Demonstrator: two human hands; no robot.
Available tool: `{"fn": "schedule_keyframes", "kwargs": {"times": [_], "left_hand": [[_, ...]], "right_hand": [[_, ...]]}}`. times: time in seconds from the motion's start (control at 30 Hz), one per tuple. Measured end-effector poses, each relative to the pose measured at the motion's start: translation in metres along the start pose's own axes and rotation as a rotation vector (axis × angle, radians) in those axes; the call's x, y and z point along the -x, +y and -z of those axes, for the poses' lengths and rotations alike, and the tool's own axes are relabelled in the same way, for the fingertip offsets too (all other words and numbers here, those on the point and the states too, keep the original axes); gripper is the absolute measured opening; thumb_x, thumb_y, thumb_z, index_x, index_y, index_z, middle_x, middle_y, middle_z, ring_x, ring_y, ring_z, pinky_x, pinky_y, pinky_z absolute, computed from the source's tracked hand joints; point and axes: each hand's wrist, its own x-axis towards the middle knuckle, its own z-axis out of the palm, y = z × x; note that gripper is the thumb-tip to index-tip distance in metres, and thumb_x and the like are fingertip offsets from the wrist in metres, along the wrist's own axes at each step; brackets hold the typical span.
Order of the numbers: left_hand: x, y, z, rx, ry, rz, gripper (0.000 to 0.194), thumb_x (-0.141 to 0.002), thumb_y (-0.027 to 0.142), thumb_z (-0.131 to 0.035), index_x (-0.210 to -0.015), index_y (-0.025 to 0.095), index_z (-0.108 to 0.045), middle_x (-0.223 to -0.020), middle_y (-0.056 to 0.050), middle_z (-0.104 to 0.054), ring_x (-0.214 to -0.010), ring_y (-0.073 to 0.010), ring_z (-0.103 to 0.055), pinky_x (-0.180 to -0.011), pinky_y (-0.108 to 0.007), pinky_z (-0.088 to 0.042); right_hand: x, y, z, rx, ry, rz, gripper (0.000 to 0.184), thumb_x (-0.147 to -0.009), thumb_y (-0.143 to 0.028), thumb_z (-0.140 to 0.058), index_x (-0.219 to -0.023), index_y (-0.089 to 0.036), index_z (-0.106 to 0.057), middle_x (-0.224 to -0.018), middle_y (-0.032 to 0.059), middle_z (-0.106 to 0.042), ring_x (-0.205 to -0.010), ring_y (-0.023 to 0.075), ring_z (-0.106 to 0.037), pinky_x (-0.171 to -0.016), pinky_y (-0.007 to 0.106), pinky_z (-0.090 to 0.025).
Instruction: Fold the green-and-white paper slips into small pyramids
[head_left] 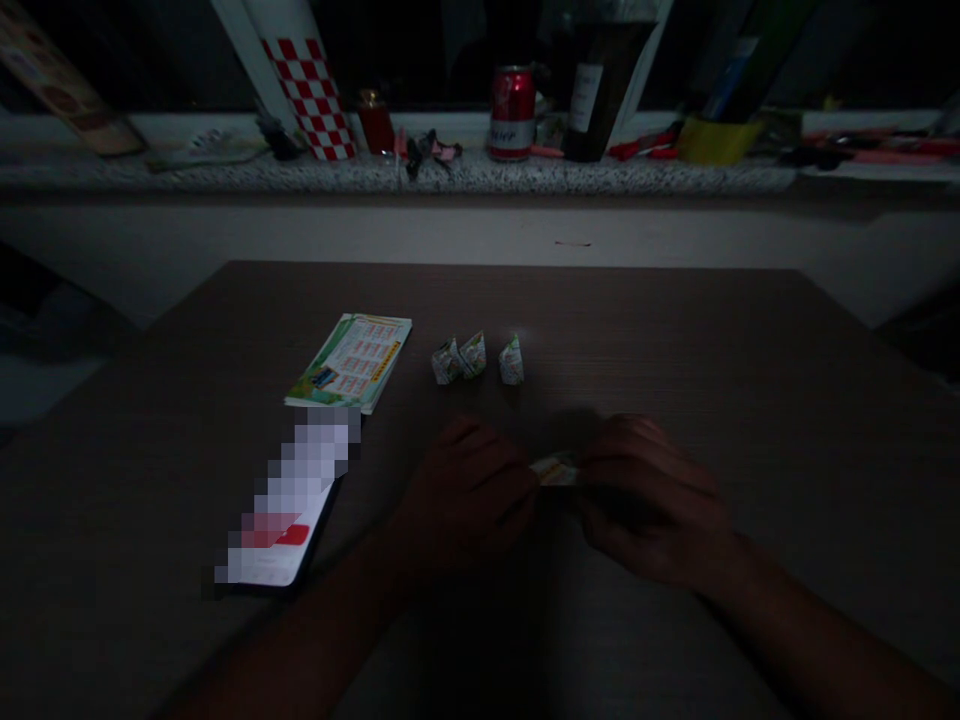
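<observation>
Pale paper (553, 471) is held nearer the camera than three folded pieces (512, 361); handling it well probably takes light, even pressure from both sides, without tugging. The left hand (476, 490) is curled nearly closed, pinching the paper's left end; the right hand (654, 495), fingers arched and partly closed, grips its right end.

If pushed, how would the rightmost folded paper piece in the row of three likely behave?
The folded paper piece looks small, so it's probably light and easily slid. Its angular, creased shape suggests tipping rather than rolling. Being paper, it might crumple if squeezed.
</observation>
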Motion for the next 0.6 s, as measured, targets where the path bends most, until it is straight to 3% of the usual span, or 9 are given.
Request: {"fn": "schedule_keyframes", "kwargs": {"times": [0.23,0.43,0.6], "left_hand": [[-0.005,0.010,-0.004,-0.062,-0.061,-0.110,0.021,-0.088,0.014,-0.051,-0.068,0.017,-0.058,-0.069,0.000,-0.060,-0.065,-0.0127,-0.050,-0.070,-0.032,-0.038],[-0.004,0.009,-0.004,-0.033,-0.113,-0.103,0.022,-0.088,0.018,-0.050,-0.069,0.018,-0.061,-0.068,0.000,-0.060,-0.065,-0.0130,-0.050,-0.072,-0.033,-0.039],[-0.001,0.004,0.001,0.000,-0.117,-0.091,0.016,-0.087,0.015,-0.051,-0.075,0.018,-0.062,-0.070,0.000,-0.062,-0.066,-0.0129,-0.052,-0.070,-0.033,-0.038]], "right_hand": [[-0.001,-0.002,-0.010,0.085,-0.132,0.059,0.013,-0.074,-0.010,-0.062,-0.080,-0.021,-0.058,-0.075,0.0024,-0.063,-0.072,0.0185,-0.058,-0.069,0.038,-0.048],[0.000,-0.003,-0.012,0.064,-0.120,0.052,0.012,-0.074,-0.010,-0.060,-0.073,-0.022,-0.057,-0.066,0.0006,-0.058,-0.065,0.0173,-0.055,-0.064,0.035,-0.049],[0.002,0.000,-0.006,0.021,-0.081,0.054,0.015,-0.073,-0.009,-0.061,-0.079,-0.022,-0.058,-0.071,0.0013,-0.062,-0.067,0.0178,-0.059,-0.065,0.036,-0.051]]}}
